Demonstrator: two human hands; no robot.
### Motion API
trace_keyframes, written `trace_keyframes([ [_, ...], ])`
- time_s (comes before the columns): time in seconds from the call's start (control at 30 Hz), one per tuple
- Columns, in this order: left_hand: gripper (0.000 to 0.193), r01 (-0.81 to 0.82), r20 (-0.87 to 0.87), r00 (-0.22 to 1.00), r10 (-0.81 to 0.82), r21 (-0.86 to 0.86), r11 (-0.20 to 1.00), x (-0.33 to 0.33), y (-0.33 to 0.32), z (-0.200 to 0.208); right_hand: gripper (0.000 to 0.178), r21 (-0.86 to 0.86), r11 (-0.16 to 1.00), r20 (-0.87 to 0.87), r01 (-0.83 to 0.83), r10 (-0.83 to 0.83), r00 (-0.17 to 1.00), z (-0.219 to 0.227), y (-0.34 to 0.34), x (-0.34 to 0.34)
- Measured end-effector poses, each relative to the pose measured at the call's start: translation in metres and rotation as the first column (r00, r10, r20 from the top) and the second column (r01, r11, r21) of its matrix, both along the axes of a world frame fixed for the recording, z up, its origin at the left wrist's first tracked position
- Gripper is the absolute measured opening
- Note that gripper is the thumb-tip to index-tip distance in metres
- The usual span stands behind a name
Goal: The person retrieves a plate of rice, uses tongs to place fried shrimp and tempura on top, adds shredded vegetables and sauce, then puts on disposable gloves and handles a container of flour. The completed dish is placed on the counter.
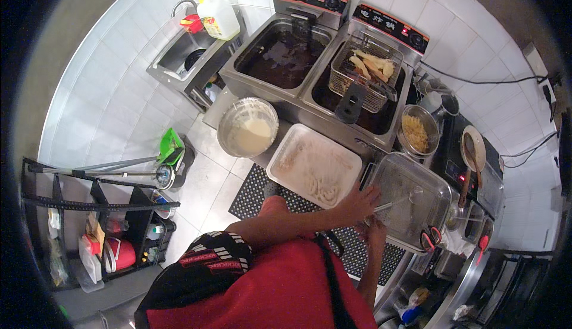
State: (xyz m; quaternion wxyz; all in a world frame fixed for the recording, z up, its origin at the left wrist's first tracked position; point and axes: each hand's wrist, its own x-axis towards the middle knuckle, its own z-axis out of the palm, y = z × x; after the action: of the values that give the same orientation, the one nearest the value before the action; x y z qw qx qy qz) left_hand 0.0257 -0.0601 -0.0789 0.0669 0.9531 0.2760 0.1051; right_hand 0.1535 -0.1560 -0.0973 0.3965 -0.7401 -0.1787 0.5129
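Note:
My left hand (356,205) reaches across to the near right corner of a white tray (279,161) dusted with flour, its fingers stretched out. Pale floured strips (325,191) lie in that tray. Just below, my right hand (375,232) is closed at the end of a thin metal handle. The handle belongs to a long-handled utensil with a small round head (416,195), which rests over a metal tray with a wire rack (398,171). My left hand partly hides the grip. Red-handled scissors (430,239) sit on the rack tray's near right corner.
Behind the trays stand two deep fryers (286,94); a wire basket (357,88) holds golden fried pieces (374,66). A batter bowl (221,135) is left, a bowl of yellow bits (415,133) right. Farther right is a pan (475,150); a sink (170,55) is far left.

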Motion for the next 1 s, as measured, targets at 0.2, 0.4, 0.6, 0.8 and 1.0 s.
trace_keyframes([
  [0.2,0.049,0.083,0.036,0.996,-0.079,-0.129,0.988,-0.002,0.0,-0.013,0.032,-0.058,0.978,-0.359,0.2,-0.207,0.91,-0.013,-0.001,0.01],
  [0.4,0.035,0.051,0.181,0.983,-0.03,-0.114,0.992,0.015,-0.004,0.001,0.041,0.363,0.926,0.198,-0.103,0.032,0.98,-0.032,-0.041,-0.001],
  [0.6,0.032,0.292,0.212,0.95,-0.231,-0.327,0.899,0.006,-0.035,0.092,0.049,0.487,0.857,0.466,-0.17,-0.09,0.88,0.032,-0.068,-0.03],
  [0.8,0.031,0.243,0.457,0.889,0.015,-0.5,0.831,-0.048,-0.04,0.213,0.053,0.607,0.768,0.282,-0.203,0.03,0.959,0.178,-0.063,-0.063],
  [1.0,0.03,0.067,0.538,0.841,0.057,-0.208,0.976,-0.166,0.031,0.284,0.02,0.249,0.644,0.58,-0.723,0.499,0.644,0.267,0.028,-0.121],
])
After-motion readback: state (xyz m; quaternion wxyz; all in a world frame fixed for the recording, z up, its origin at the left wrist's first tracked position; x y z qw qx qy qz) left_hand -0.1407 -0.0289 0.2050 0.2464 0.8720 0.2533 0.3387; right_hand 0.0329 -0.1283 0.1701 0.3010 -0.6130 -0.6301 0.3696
